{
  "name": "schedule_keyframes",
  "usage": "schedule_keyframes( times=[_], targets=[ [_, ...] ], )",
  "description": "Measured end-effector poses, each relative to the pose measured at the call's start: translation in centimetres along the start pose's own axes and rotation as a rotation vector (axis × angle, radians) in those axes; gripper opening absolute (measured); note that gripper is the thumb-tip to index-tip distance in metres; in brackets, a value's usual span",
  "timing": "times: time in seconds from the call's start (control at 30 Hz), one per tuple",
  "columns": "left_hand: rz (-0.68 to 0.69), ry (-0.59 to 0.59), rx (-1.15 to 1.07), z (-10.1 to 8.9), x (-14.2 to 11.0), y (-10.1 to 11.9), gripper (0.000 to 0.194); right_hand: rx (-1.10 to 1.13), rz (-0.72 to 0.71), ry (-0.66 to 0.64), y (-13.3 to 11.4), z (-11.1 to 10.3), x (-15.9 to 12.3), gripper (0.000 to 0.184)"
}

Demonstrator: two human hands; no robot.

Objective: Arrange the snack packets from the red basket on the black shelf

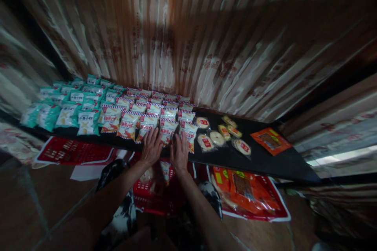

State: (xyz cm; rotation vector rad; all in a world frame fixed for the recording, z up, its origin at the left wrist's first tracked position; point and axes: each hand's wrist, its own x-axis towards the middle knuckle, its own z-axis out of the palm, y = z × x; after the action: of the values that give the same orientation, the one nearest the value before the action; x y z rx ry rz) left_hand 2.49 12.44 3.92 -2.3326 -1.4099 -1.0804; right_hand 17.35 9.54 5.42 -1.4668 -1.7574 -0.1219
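My left hand rests its spread fingers on the lower part of a white snack bag with a striped top edge, in the front row on a black shelf. Close beside it, my right hand has its fingers stretched up against the left side of the last such bag in that row. Between the hands stands another snack bag of the same kind. Several of these bags sit in rows behind. Both hands look open, though some fingertips are hard to make out in the dim light.
Teal snack bags fill the left end of the black shelf. To the right lie round packaged crackers, small yellow packets and an orange packet. Below are red baskets, one holding orange packets. A pleated curtain hangs behind.
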Motion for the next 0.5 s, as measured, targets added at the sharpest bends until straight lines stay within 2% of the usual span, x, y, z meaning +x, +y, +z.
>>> schedule_keyframes(
  times=[0.1,0.23,0.33,0.5],
  targets=[
    [0.032,0.000,-0.004,-0.2,0.0,0.7,0.044,-0.015,0.114,0.079,1.5,-0.9,0.2,0.050],
    [0.053,-0.014,0.002,-0.1,0.5,1.7,0.042,0.033,0.288,0.131,4.1,-1.6,0.8,0.059],
    [0.066,-0.021,0.011,0.4,1.0,2.3,0.046,0.092,0.379,0.094,5.6,-1.5,1.2,0.067],
    [0.062,-0.012,0.037,1.4,1.2,2.6,0.050,0.161,0.365,-0.003,6.5,-0.8,1.5,0.070]
  ],
)
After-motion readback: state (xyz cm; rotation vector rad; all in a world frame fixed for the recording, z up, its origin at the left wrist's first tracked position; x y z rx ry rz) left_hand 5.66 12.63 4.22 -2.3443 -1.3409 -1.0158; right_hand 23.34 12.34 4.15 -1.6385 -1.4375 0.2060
